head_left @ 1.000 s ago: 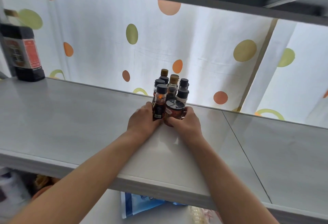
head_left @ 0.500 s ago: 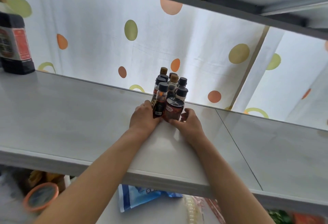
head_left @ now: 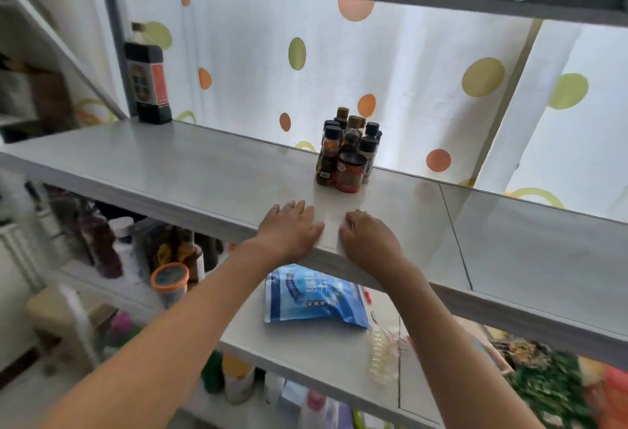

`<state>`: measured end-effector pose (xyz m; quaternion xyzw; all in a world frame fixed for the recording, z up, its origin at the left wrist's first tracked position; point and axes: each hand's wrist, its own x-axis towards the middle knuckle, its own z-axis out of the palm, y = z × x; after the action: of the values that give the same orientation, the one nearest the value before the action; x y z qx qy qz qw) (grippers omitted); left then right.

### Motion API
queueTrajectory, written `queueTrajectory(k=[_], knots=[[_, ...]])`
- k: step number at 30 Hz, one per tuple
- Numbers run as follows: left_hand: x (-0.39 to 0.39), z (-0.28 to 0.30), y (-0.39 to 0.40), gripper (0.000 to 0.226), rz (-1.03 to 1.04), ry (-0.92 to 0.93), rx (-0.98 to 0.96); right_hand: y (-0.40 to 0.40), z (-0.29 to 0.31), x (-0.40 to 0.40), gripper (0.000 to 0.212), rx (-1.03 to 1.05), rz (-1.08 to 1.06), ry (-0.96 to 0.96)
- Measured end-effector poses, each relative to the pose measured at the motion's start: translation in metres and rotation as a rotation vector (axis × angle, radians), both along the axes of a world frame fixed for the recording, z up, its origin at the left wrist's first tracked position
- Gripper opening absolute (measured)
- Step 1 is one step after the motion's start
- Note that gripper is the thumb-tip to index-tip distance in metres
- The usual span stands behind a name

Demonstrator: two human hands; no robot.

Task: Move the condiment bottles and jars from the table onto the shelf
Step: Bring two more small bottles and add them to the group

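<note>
Cluster of small condiment bottles (head_left: 346, 143) stands tight together near the back edge of the upper shelf (head_left: 204, 170), a red-labelled jar (head_left: 350, 173) at its front. Both hands lie apart from the cluster at the shelf's front edge: left hand (head_left: 289, 228) flat, fingers spread; right hand (head_left: 368, 241) palm down, fingers loosely curled, holding nothing. Large dark bottle (head_left: 147, 85) far left on same shelf. Blue bag (head_left: 316, 299) on shelf below; other items there blurred, possibly jars

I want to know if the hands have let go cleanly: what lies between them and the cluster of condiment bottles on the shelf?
Only bare shelf. In the head view the left hand and right hand sit apart from the bottle cluster.
</note>
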<state>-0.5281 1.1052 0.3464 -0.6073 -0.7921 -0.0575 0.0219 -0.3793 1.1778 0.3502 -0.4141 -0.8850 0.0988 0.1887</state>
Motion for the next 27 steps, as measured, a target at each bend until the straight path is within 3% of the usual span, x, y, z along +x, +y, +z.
queueTrajectory(k=[2,5,9,11,13,21,27], knots=[[0.019,-0.008,-0.024,0.056,0.025,0.064,-0.014,-0.016,-0.01,0.014,0.031,0.124,0.042,-0.066],[0.046,-0.021,-0.059,0.056,0.061,0.06,0.11,-0.042,-0.03,0.03,0.052,0.348,0.028,-0.158],[0.081,-0.048,-0.107,0.056,0.184,0.056,0.129,-0.081,-0.062,0.05,0.055,0.349,0.118,-0.107],[0.096,-0.063,-0.135,0.056,0.244,0.028,0.106,-0.106,-0.081,0.061,0.055,0.254,0.224,-0.095],[0.109,-0.077,-0.165,0.056,0.275,0.038,0.084,-0.131,-0.1,0.071,0.055,0.154,0.315,-0.132],[0.14,-0.137,-0.313,0.055,0.54,-0.019,0.06,-0.244,-0.152,0.068,0.056,0.102,0.66,-0.263],[0.163,-0.17,-0.446,0.055,0.811,-0.193,0.113,-0.365,-0.18,0.043,0.055,0.125,0.964,-0.21]])
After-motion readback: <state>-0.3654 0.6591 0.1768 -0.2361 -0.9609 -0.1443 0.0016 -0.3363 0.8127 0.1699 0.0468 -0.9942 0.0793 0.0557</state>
